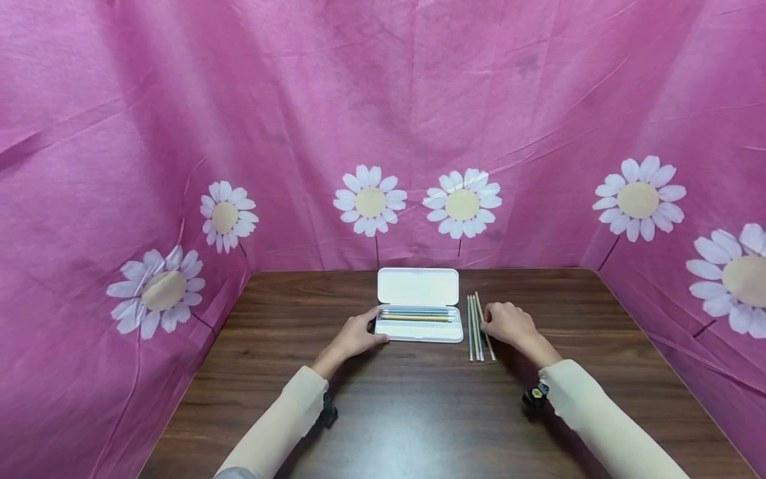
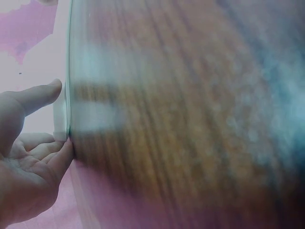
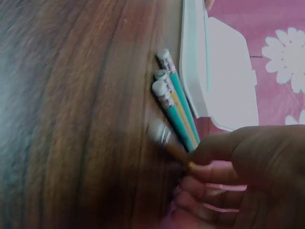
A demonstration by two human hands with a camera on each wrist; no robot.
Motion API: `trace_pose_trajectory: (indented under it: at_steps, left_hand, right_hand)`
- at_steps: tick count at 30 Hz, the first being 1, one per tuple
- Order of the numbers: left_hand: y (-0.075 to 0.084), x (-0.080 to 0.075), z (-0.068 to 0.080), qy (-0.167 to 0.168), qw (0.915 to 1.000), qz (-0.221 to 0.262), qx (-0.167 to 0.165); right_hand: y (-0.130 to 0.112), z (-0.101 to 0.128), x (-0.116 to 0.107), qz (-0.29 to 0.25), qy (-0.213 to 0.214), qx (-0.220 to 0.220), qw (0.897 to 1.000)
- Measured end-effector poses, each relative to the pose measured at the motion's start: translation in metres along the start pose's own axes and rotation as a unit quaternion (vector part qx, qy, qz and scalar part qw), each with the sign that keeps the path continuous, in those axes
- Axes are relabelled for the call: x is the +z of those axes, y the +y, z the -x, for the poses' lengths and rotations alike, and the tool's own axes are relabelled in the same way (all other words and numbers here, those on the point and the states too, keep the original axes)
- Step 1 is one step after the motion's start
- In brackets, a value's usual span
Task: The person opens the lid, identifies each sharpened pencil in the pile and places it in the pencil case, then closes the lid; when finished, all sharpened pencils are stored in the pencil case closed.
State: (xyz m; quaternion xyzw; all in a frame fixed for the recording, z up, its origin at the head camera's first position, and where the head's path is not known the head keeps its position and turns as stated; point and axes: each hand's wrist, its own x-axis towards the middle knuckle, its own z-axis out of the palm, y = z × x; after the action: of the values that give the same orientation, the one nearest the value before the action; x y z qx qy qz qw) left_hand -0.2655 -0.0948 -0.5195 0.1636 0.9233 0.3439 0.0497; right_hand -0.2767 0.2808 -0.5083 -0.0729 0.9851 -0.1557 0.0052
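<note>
A pink cloth [image 1: 299, 100] printed with white daisies hangs behind and to both sides of a dark wooden table [image 1: 419, 412], hiding the rest of the room. No brand, label or writing can be read on anything here.

Near the table's far edge, about midway along it, lies a white pencil case [image 1: 419, 332], its lid [image 1: 417, 286] folded back flat toward the cloth. Several pencils lie lengthwise in its tray. The left hand [image 1: 354, 336] rests at the case's left end; in the left wrist view its fingers [image 2: 52, 157] are loosely extended, the fingertips touching the end of the case and the thumb standing apart above them.

Just beside the case's right end, four loose pencils [image 1: 477, 326] lie on the table, running from near to far, their eraser ends toward the near edge. The right hand [image 1: 507, 322] sits against their right side. In the right wrist view its thumb and fingers [image 3: 214, 148] are curled and pinch the outermost pencil [image 3: 167, 140], which is angled away from the other three.
</note>
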Motion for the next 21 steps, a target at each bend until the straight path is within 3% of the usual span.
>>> trace_pose_trajectory:
  at_steps: [10,21]
  left_hand:
    - [0.0037,-0.0014,0.0021,-0.005,1.0000,0.002,-0.008]
    - [0.0036,-0.0022,0.0021,0.001,1.0000,-0.001,0.000]
  right_hand:
    - [-0.0038,0.0039,-0.0033,-0.006,-0.020,0.063,0.998]
    - [-0.0005,0.0035,0.0039,-0.020,-0.006,0.067,0.998]
